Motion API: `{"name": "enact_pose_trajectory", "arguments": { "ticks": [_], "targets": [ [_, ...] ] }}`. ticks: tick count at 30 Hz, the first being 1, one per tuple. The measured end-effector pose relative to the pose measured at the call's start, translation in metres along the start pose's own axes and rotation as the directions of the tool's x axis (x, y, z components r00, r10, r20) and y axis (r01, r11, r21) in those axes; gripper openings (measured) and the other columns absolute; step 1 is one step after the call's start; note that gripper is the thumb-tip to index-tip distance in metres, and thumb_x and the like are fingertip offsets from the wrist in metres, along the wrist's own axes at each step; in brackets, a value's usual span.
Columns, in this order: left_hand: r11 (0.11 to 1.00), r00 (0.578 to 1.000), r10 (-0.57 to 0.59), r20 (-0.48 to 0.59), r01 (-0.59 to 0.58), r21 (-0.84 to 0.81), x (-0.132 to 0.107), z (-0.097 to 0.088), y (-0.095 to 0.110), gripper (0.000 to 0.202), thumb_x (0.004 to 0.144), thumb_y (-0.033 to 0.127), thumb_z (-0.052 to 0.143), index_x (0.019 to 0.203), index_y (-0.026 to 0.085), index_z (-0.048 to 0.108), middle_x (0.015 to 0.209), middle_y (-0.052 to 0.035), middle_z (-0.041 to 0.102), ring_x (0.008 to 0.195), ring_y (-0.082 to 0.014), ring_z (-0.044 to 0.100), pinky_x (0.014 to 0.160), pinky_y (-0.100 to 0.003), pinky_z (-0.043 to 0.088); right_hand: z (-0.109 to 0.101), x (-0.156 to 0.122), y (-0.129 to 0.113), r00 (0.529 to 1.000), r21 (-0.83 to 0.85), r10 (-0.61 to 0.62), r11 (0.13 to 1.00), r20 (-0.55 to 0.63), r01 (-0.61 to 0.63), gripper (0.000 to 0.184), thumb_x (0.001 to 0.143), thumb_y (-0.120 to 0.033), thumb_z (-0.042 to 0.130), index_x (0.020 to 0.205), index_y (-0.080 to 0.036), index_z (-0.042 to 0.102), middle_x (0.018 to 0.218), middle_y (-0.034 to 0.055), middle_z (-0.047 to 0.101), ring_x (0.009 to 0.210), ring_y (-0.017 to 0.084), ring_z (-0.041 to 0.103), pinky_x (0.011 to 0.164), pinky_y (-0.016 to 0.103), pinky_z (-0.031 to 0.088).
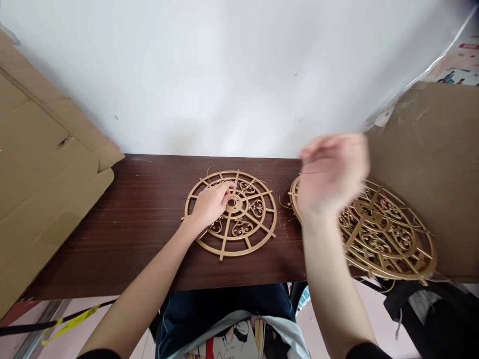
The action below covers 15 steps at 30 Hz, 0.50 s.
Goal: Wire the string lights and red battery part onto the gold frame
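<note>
A round gold openwork disc with spokes and scrollwork lies flat on the dark wooden table. My left hand rests on the disc's left half, its fingers curled together at the centre hub; what they pinch is too small to name. My right hand is raised above the table and blurred by motion, just left of a stack of similar gold discs with thin wires at its centre.
Flattened cardboard leans over the table's left end. A brown cardboard sheet under clear plastic lies under and behind the stack at right. A white wall rises behind the table. My lap and a black bag are below the front edge.
</note>
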<state>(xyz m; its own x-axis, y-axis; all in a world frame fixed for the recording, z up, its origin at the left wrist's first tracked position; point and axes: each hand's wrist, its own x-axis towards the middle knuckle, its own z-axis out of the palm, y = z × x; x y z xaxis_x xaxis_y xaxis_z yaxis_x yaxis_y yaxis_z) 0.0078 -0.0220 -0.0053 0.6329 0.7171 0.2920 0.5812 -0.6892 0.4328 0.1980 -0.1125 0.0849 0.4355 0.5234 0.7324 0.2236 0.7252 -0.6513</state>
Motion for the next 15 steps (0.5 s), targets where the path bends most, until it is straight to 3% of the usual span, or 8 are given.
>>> {"name": "enact_pose_trajectory", "arguments": {
  "ticks": [1, 4, 8, 10, 15],
  "targets": [
    [1.000, 1.000, 0.005, -0.008, -0.005, -0.012, 0.000, 0.000, -0.001, 0.029, 0.091, 0.018, 0.049, 0.118, 0.022, 0.060, 0.110, -0.0047, 0.072, 0.087, -0.0207, 0.068, 0.080, -0.034, 0.051, 0.008, -0.002, 0.013, 0.998, 0.025, -0.034, 0.999, -0.061, 0.036, 0.016, 0.095, -0.022, 0.047, 0.080, -0.022, 0.053, 0.071, -0.0021, 0.054, 0.065, 0.010, 0.056, 0.068, 0.027, 0.049],
    [0.999, 0.999, 0.031, -0.019, -0.031, -0.032, 0.001, 0.001, -0.003, 0.029, 0.091, 0.016, 0.049, 0.117, 0.021, 0.060, 0.112, -0.0055, 0.070, 0.089, -0.0206, 0.067, 0.082, -0.034, 0.050, 0.028, -0.019, 0.056, 0.970, -0.184, 0.146, 0.977, 0.194, -0.111, 0.005, 0.090, -0.021, 0.051, 0.089, -0.022, 0.056, 0.076, -0.0004, 0.062, 0.069, 0.013, 0.059, 0.067, 0.029, 0.050],
    [0.999, 0.999, 0.030, -0.009, -0.030, 0.010, 0.002, 0.000, -0.004, 0.029, 0.091, 0.016, 0.047, 0.117, 0.020, 0.059, 0.102, -0.0062, 0.070, 0.080, -0.0205, 0.064, 0.072, -0.032, 0.048, 0.032, -0.045, 0.090, 0.869, -0.378, 0.179, 0.926, 0.462, 0.010, 0.019, 0.080, -0.008, 0.046, 0.084, -0.020, 0.059, 0.082, 0.0015, 0.065, 0.074, 0.015, 0.059, 0.071, 0.029, 0.047],
    [0.999, 1.000, 0.027, -0.016, -0.026, 0.027, 0.002, 0.000, -0.004, 0.027, 0.091, 0.016, 0.047, 0.114, 0.020, 0.059, 0.097, -0.0056, 0.070, 0.079, -0.0205, 0.063, 0.070, -0.031, 0.047, 0.028, -0.051, 0.093, 0.850, -0.449, 0.191, 0.891, 0.490, 0.059, 0.021, 0.076, -0.005, 0.045, 0.078, -0.020, 0.059, 0.080, 0.0018, 0.065, 0.076, 0.016, 0.059, 0.073, 0.029, 0.046],
    [0.999, 0.999, 0.039, -0.033, -0.038, 0.017, 0.001, 0.001, -0.005, 0.028, 0.091, 0.017, 0.048, 0.116, 0.024, 0.059, 0.101, -0.0039, 0.070, 0.081, -0.0197, 0.064, 0.071, -0.031, 0.046, 0.020, -0.050, 0.092, 0.839, -0.558, 0.285, 0.830, 0.464, 0.026, 0.024, 0.073, -0.003, 0.043, 0.074, -0.020, 0.060, 0.078, 0.0017, 0.065, 0.075, 0.017, 0.058, 0.071, 0.028, 0.044]
  ]
}}
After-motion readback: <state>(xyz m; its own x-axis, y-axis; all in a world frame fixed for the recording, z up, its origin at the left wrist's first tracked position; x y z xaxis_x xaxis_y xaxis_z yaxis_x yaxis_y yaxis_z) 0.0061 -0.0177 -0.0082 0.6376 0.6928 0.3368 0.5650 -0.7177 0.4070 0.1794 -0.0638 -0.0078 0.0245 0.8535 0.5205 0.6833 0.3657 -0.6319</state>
